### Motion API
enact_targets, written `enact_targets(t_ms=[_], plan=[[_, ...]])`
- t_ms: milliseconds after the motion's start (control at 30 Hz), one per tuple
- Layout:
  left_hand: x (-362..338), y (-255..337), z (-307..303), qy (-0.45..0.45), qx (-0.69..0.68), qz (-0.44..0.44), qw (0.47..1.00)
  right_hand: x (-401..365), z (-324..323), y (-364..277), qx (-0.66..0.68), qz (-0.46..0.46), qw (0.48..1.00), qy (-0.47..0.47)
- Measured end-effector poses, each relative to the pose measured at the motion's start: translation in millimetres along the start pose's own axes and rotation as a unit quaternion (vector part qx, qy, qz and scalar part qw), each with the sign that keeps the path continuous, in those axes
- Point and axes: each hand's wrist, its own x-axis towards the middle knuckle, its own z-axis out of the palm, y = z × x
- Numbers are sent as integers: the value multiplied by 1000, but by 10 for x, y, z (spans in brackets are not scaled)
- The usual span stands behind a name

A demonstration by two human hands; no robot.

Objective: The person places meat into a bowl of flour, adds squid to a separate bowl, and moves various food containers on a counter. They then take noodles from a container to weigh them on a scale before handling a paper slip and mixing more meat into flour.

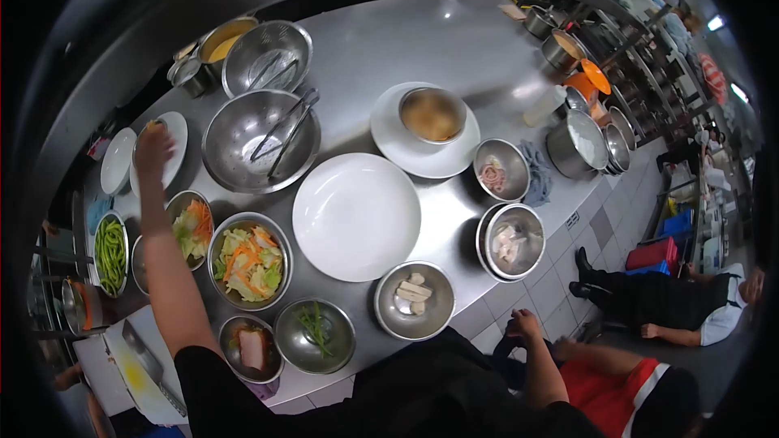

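My left hand (154, 150), smeared by motion, is stretched over a white oval plate (175, 146) at the far left. Something brownish shows at its fingertips, too blurred to name. Under and beside that forearm are metal bowls, one with shredded cabbage and carrot (249, 264) and another with similar vegetables (191, 231). Low at the right, my right hand (526, 324) hangs off the table edge with its fingers curled and nothing showing in them. A large bare white plate (357, 219) lies in the middle of the steel table.
Tongs (286, 139) rest in a big steel bowl (223, 162) near a colander (294, 36). Small bowls hold green stalks (315, 328), a meat chunk (255, 350) and pale sticks (415, 290). A cleaver (144, 354) lies at lower left. People (604, 381) stand at the right.
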Motion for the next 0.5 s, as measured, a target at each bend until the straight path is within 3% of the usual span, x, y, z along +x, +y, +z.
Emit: enact_targets(t_ms=[67,100,133,167,200,233,300,333,367,433,500], plan=[[-716,730,991,-176,-89,12,980,132,-13,-56,31,5,999,-17],[-1052,1080,1421,-229,-29,-24,973,229,-21,-84,38,10,999,-25],[-1331,1246,1837,-284,-65,-65,954,341,-35,-83,46,1,999,-27],[-1459,1143,2230,-322,-30,-37,946,447,-43,-100,52,2,998,-29],[-1548,1078,2586,-312,31,-3,950,538,-62,-141,58,2,998,-30],[-1554,1034,2873,-289,211,100,929,605,-96,-182,69,-7,997,-32],[-1392,632,3453,-222,319,80,918,783,-163,-274,93,-17,995,-34],[-1331,578,3658,-205,372,30,905,899,-221,-287,99,-26,994,-40],[-1125,183,3824,-177,419,66,888,1018,-290,-283,112,-30,992,-48],[-1106,324,3963,-284,227,-188,912,1197,-477,-292,134,-35,988,-68],[-1189,376,4053,-271,169,-233,918,1399,-689,-207,129,-21,989,-73]])
